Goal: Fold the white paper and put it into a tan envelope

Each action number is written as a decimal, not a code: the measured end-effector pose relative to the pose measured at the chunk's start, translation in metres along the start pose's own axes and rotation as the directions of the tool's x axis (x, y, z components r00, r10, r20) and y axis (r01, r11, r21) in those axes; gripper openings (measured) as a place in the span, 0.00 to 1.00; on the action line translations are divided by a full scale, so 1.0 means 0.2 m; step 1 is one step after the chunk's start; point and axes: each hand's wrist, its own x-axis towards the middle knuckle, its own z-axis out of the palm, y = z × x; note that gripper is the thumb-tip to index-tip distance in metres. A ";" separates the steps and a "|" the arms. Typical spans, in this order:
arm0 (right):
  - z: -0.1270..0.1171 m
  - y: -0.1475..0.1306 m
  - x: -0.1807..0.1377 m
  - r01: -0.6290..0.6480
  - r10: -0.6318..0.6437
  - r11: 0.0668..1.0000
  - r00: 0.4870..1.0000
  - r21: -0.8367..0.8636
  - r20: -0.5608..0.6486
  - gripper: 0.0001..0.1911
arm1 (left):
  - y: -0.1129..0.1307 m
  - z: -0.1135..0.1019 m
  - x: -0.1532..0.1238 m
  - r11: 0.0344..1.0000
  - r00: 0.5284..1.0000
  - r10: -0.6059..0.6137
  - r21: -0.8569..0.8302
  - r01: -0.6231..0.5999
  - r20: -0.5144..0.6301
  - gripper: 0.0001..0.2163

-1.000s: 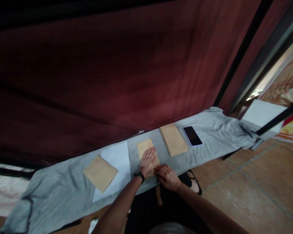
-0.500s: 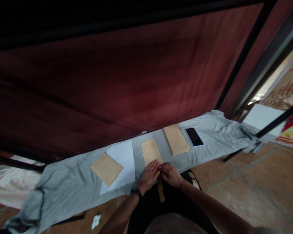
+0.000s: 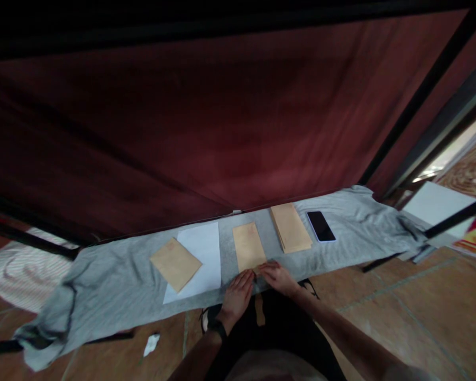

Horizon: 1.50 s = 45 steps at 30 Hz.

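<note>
A tan paper envelope [image 3: 247, 246] lies lengthwise before me on the grey cloth, its near end under my fingers. My left hand [image 3: 237, 297], a dark band at the wrist, lies with its fingers stretched out across the left part of that near edge. From the other side my right hand [image 3: 278, 277] has its fingers bent around the right part of the edge, pinching it. The fingertips of both hands are close together, and they hide part of the edge. To the right sits a stack of tan envelopes [image 3: 291, 228].
Left of the hands, another tan envelope [image 3: 176, 265] rests askew on a white paper sheet [image 3: 208, 262]. A phone [image 3: 321, 227] with a dark screen lies right of the stack. The grey cloth [image 3: 115, 286] covers a narrow bench against a dark red panel [image 3: 238, 137].
My hands, overlapping before, have come apart along the envelope's near edge. The right has moved a little right, the left slightly down and left. The view has shifted slightly.
</note>
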 end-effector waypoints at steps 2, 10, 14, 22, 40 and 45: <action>-0.01 0.05 0.08 -0.002 0.002 1.000 1.000 -0.002 -0.007 0.16 | 0.00 -0.01 0.01 1.000 1.000 0.001 -0.008 -0.001 -0.002 0.19; 0.06 0.12 0.38 0.094 -0.092 0.969 0.996 -0.227 0.020 0.23 | 0.01 -0.03 0.04 0.998 0.998 -0.062 -0.030 0.062 -0.003 0.16; 0.11 0.14 0.45 0.136 -0.138 0.953 0.990 -0.269 0.012 0.24 | -0.02 -0.02 0.03 0.993 0.998 -0.058 -0.101 0.054 -0.030 0.15; 0.18 0.17 0.61 0.033 -0.041 0.954 0.999 -0.298 -0.022 0.27 | -0.04 0.00 0.04 0.989 0.993 -0.081 -0.128 0.070 -0.083 0.14; 0.16 0.02 0.41 0.168 -0.151 0.982 0.974 -0.085 0.170 0.24 | -0.02 -0.01 0.04 0.986 0.991 -0.099 -0.146 0.084 -0.093 0.12; 0.13 0.00 0.24 0.115 -0.132 0.987 0.980 0.114 0.150 0.18 | 0.01 -0.02 0.06 0.992 0.991 -0.119 -0.052 0.115 -0.062 0.11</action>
